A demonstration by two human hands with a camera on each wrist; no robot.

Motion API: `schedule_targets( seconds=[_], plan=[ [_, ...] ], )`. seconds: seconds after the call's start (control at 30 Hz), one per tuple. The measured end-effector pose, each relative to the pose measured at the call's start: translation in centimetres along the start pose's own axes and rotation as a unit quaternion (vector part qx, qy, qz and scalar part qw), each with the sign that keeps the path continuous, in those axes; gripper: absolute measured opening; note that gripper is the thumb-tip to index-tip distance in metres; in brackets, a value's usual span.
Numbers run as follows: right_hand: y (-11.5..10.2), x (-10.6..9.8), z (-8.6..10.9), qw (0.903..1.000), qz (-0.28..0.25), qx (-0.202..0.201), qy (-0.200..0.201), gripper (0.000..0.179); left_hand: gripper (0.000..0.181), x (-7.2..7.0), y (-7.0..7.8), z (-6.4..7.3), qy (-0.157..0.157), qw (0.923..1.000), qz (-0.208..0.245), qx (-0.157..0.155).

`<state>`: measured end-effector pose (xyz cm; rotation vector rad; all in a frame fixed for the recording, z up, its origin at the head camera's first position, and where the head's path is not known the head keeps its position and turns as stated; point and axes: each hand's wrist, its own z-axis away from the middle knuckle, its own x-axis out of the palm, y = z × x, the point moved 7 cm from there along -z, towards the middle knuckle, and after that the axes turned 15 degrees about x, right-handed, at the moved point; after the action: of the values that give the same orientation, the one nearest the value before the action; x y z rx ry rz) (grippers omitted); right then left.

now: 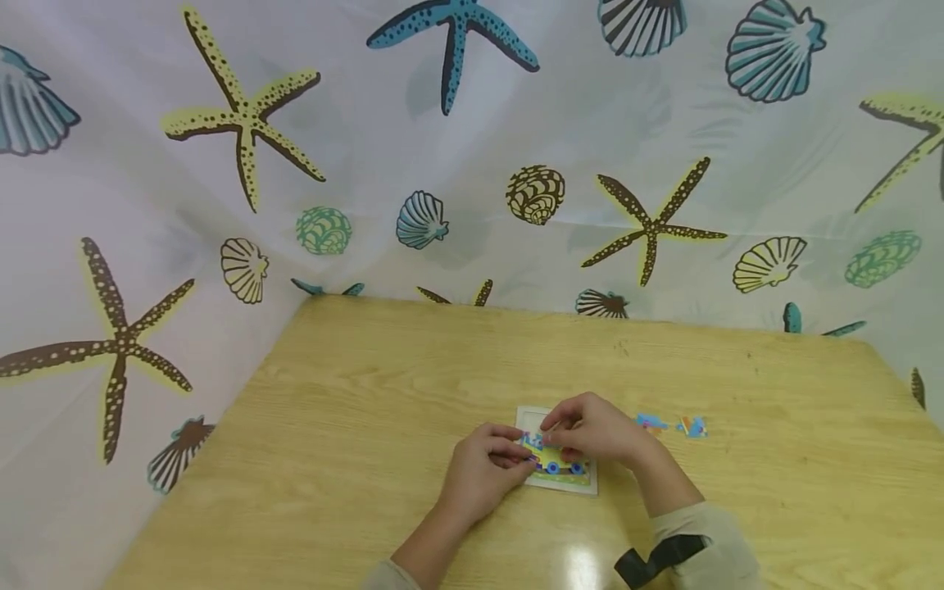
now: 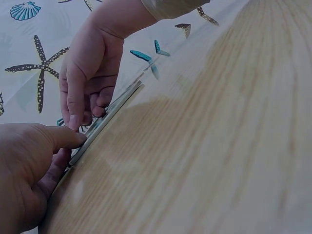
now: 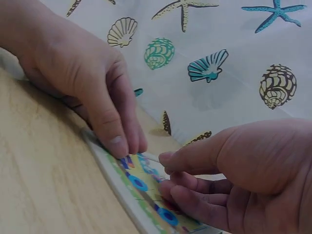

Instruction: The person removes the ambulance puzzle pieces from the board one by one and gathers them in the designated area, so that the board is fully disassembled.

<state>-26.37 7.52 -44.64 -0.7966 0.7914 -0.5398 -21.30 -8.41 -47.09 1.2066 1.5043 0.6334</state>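
Note:
A small jigsaw puzzle board (image 1: 562, 483) with a white frame lies on the table, its picture a yellow vehicle with blue wheels. At its left side my left hand (image 1: 483, 471) holds the frame, thumb and fingertips over the edge and the nearby pieces. From the right, my right hand (image 1: 601, 430) reaches over the upper part of the picture, fingers bent. Its thumb and fingertips pinch at a small blue and pink puzzle piece (image 3: 155, 171), which they mostly cover. The upper left of the board shows bare inside the frame.
Two loose puzzle pieces lie to the right, beyond my right forearm: a blue and orange piece (image 1: 651, 423) and a second blue piece (image 1: 693, 426). The wooden table (image 1: 354, 426) meets a white cloth (image 1: 472, 164) printed with starfish and shells at its back and sides.

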Motion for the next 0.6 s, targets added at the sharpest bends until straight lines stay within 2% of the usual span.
schedule_targets(
  seconds=[0.13, 0.43, 0.6],
  plan=[
    [0.0, 0.8, 0.0, 0.9998, 0.017, 0.005, 0.002, 0.018, 0.007, 0.1, 0.0, 0.2, -0.005, 1.0, -0.006, 0.0],
    [-0.6, 1.3, -0.1, 0.9983, 0.045, 0.017, 0.033, 0.017, 0.004, 0.0, 0.2, 0.2, -0.024, 0.9997, -0.011, 0.0],
    [-0.5, 1.3, -0.1, 0.9981, 0.044, 0.02, 0.038, 0.017, 0.004, 0.2, 0.2, 0.1, -0.031, 0.9995, -0.011, -0.001]
  ],
)
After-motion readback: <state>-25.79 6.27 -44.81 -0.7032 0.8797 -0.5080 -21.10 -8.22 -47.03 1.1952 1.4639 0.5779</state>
